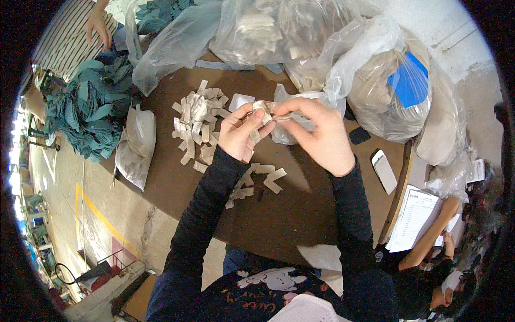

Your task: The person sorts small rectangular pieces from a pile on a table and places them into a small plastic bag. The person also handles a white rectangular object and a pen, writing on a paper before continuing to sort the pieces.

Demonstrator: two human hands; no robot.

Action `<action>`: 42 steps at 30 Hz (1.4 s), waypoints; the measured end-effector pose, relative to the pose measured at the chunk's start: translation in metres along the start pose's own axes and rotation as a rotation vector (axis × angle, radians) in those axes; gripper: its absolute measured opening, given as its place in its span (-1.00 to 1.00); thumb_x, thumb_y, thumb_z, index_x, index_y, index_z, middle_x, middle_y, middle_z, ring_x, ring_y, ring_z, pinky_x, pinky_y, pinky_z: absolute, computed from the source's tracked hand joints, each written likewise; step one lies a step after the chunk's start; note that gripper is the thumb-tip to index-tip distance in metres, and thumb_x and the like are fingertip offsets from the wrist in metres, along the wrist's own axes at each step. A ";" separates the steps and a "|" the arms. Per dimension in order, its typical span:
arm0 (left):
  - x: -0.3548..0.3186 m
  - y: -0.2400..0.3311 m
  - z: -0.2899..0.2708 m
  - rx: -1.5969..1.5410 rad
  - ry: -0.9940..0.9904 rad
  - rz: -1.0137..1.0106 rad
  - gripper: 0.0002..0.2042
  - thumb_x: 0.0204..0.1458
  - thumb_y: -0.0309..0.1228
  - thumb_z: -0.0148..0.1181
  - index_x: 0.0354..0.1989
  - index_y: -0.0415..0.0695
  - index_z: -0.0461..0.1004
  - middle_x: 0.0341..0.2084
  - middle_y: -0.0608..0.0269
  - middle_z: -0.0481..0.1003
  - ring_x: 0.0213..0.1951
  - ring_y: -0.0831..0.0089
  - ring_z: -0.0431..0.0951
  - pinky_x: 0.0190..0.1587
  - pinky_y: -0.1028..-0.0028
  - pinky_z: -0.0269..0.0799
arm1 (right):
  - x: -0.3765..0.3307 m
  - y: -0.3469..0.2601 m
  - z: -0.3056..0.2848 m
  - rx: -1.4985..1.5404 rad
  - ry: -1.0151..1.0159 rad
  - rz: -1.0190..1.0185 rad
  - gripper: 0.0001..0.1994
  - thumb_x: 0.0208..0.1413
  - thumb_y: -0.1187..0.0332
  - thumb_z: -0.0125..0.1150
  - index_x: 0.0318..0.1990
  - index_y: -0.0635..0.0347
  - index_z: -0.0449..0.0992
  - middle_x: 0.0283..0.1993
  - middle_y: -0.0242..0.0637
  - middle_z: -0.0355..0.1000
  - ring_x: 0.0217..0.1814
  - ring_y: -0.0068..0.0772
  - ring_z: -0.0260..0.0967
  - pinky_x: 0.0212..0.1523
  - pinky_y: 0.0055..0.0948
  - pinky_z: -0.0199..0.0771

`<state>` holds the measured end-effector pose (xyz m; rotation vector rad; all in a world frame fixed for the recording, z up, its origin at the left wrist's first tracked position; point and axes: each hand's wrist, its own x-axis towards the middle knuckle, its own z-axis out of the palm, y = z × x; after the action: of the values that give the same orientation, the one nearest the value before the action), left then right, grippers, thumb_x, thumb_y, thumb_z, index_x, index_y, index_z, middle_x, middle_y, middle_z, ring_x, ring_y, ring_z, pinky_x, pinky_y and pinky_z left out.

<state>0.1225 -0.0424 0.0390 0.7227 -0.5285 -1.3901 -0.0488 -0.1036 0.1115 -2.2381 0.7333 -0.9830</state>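
Observation:
Over the brown table (300, 214), my left hand (236, 134) is closed on a small beige strip (259, 109), held between thumb and fingers. My right hand (319, 131) meets it from the right, thumb and forefinger pinched together near the strip's end; what lies in that pinch is too small to make out. To the left of my hands spreads a loose heap of similar beige strips (193, 115). Several more strips (273, 180) lie nearer to me, partly hidden by my left forearm. Behind my fingers are a small whitish piece (241, 101) and a crumpled clear bag (287, 134).
Large clear bags (257, 32) of pale pieces line the far edge, one with a blue sheet (410, 80). A white phone (384, 172) lies right, near papers (416, 217) and another person's arm (437, 228). Green pieces (88, 107) pile left; another person's hand (98, 29) is above.

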 end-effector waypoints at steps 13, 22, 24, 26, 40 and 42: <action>0.001 -0.014 -0.004 0.346 -0.115 -0.019 -0.86 0.19 -0.44 0.16 -0.15 -0.22 0.46 -0.38 0.17 0.57 -0.55 0.54 0.49 -0.55 0.63 0.28 | -0.005 0.007 -0.026 0.055 -0.170 0.076 -0.73 0.07 0.45 0.27 -0.05 0.26 0.54 -0.13 -0.14 0.52 -0.14 -0.33 0.47 -0.10 -0.42 0.42; 0.006 0.011 -0.010 0.171 -0.024 0.041 -0.75 0.26 -0.23 0.06 -0.05 -0.13 0.43 -0.31 0.22 0.54 -0.53 0.63 0.35 -0.50 0.65 0.19 | -0.004 0.002 -0.039 -0.129 -0.043 0.242 -0.75 -0.01 0.54 0.27 -0.12 0.25 0.57 -0.21 -0.20 0.52 -0.22 -0.35 0.45 -0.16 -0.46 0.41; 0.012 0.024 -0.020 0.120 0.115 0.089 -0.77 0.24 -0.27 0.09 -0.06 -0.12 0.44 -0.31 0.23 0.53 -0.51 0.63 0.36 -0.46 0.66 0.23 | -0.007 0.008 -0.041 -0.284 -0.001 0.161 -0.71 -0.04 0.54 0.28 -0.09 0.23 0.56 -0.15 -0.19 0.50 -0.17 -0.29 0.45 -0.12 -0.42 0.41; 0.018 0.038 -0.034 0.094 0.257 0.126 -0.81 0.23 -0.31 0.09 -0.09 -0.12 0.46 -0.31 0.28 0.52 -0.47 0.60 0.37 -0.45 0.65 0.26 | -0.004 0.001 -0.036 -0.260 -0.034 0.149 -0.62 -0.08 0.52 0.31 -0.02 0.21 0.52 -0.05 -0.14 0.46 -0.07 -0.15 0.44 -0.02 -0.32 0.40; 0.019 0.062 -0.067 -0.049 0.222 0.097 -0.82 0.20 -0.33 0.11 -0.07 -0.04 0.45 -0.35 0.39 0.50 -0.52 0.57 0.37 -0.53 0.56 0.25 | -0.037 -0.005 0.097 -0.205 -0.658 -0.316 -0.76 -0.02 0.36 0.25 -0.14 0.07 0.55 -0.10 -0.29 0.49 -0.05 -0.20 0.45 -0.01 -0.24 0.45; 0.022 0.060 -0.069 -0.043 0.267 0.046 -0.81 0.15 -0.33 0.18 -0.08 -0.01 0.48 -0.34 0.37 0.50 -0.50 0.56 0.38 -0.51 0.57 0.26 | -0.033 -0.007 0.092 -0.182 -0.607 -0.247 -0.81 0.03 0.33 0.22 -0.18 0.10 0.55 -0.22 -0.24 0.52 -0.14 -0.18 0.49 -0.06 -0.25 0.46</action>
<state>0.2161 -0.0528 0.0336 0.8405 -0.3021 -1.2349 0.0055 -0.0502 0.0494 -2.6322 0.2850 -0.2970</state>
